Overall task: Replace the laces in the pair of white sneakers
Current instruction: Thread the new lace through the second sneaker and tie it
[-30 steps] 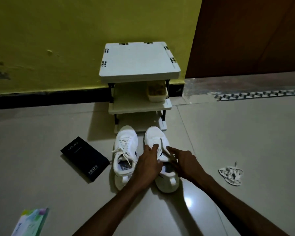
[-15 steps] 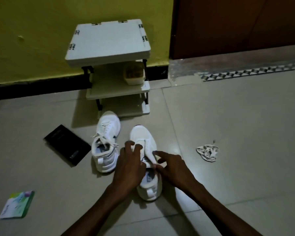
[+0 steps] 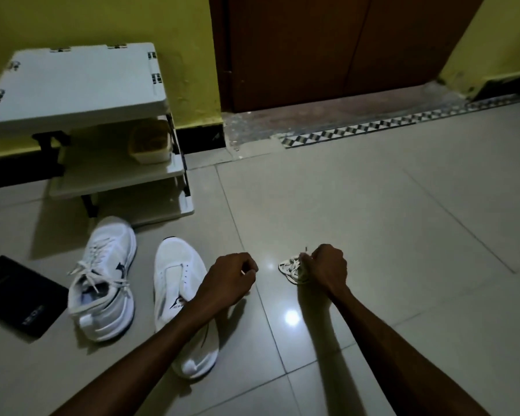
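The right hand (image 3: 327,267) was stretched low over the pale tiled floor (image 3: 373,205), fingers curled round a bundled white shoelace (image 3: 291,270) lying there. The left hand (image 3: 231,277) was held just right of the unlaced white sneaker (image 3: 174,265), fingers curled in; whether anything was pinched could not be told. That sneaker and the laced white sneaker (image 3: 102,277) beside it were laid lengthwise, toes pointed away toward the white plastic shelf rack (image 3: 72,85). On its middle shelf a beige tub (image 3: 149,142) was set, contents unclear.

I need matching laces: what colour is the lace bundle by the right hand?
Off-white lace bundle, gripped by the right hand; head view shows it best.
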{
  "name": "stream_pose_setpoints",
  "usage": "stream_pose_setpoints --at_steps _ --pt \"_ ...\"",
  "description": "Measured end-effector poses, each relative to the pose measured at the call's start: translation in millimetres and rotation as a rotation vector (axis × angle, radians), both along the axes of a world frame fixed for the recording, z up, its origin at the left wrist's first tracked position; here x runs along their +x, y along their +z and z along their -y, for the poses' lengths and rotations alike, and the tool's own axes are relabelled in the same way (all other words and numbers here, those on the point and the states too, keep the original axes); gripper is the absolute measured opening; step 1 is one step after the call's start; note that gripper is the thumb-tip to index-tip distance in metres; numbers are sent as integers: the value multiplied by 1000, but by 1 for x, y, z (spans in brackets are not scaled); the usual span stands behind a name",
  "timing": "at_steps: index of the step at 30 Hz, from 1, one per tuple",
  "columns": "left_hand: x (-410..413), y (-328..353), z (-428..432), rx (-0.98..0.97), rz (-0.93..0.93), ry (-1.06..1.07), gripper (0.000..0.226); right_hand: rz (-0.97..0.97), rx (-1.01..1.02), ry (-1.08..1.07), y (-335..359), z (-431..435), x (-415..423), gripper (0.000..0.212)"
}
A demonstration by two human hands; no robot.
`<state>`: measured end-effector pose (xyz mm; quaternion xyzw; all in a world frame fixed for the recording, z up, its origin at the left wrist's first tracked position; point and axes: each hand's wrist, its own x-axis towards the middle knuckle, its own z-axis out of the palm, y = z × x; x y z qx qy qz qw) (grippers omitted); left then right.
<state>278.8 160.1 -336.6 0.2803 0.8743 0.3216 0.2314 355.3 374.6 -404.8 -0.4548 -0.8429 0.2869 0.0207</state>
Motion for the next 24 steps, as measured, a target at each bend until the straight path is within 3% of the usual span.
stream_pose_setpoints --at_steps 3,6,8,13,18,21,24 --pt "-1 -2 2 37 19 44 14 -9 -84 50 0 3 -7 25" --pt "-5 0 14 65 18 79 13 5 -66 200 0 10 -12 32" --pt "-10 1 25 87 20 91 14 -9 -50 333 -3 15 -14 17" --pt "-14 8 46 108 62 151 9 -263 -162 505 7 42 -16 27" --pt "-14 12 68 182 173 268 17 -443 -568 698 40 82 -14 8" --pt "-14 12 73 146 200 124 32 -517 -798 724 60 92 -12 6" --pt "-14 13 76 175 228 -46 32 -603 -935 693 79 100 -14 5"
